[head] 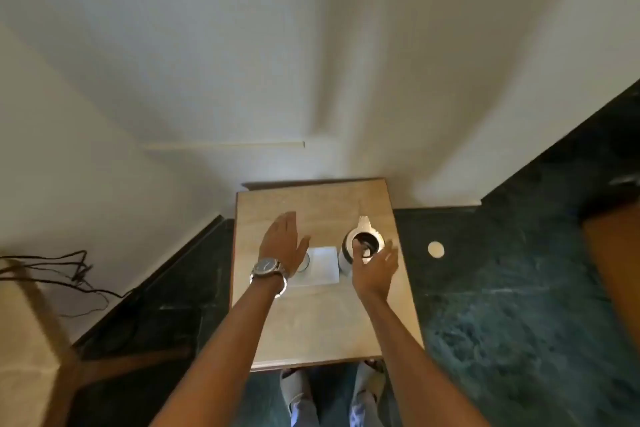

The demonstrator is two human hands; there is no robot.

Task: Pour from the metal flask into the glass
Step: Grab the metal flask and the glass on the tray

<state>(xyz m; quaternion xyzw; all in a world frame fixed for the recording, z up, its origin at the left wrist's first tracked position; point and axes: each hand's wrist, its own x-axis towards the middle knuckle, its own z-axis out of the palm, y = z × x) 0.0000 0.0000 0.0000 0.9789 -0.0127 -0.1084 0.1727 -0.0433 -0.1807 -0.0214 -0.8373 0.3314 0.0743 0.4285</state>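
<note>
Worktop: small pale wood-toned worktop point(322, 329), its far edge against the wall.
Room: plain white wall point(311, 45) behind; dark green marbled floor point(502, 305) on both sides; loose dark cables point(69, 270) at the left by the skirting; a small pale round disc point(436, 249) on the floor to the right.
Mat: white square mat point(323, 265) near the worktop's middle.
Glass: glass point(304, 262) at the mat's left edge, mostly hidden under the left hand.
Metal flask: metal flask point(362, 246) upright just right of the mat, dark mouth open upward, spout toward the wall.
Left hand: left hand point(282, 244) flat, fingers spread, above the glass, gripping nothing; wristwatch point(268, 269) on the wrist.
Right hand: right hand point(375, 265) uncurled, palm turned inward, at the flask's near-right side, thumb across its rim; contact unclear, no closed grip.
</note>
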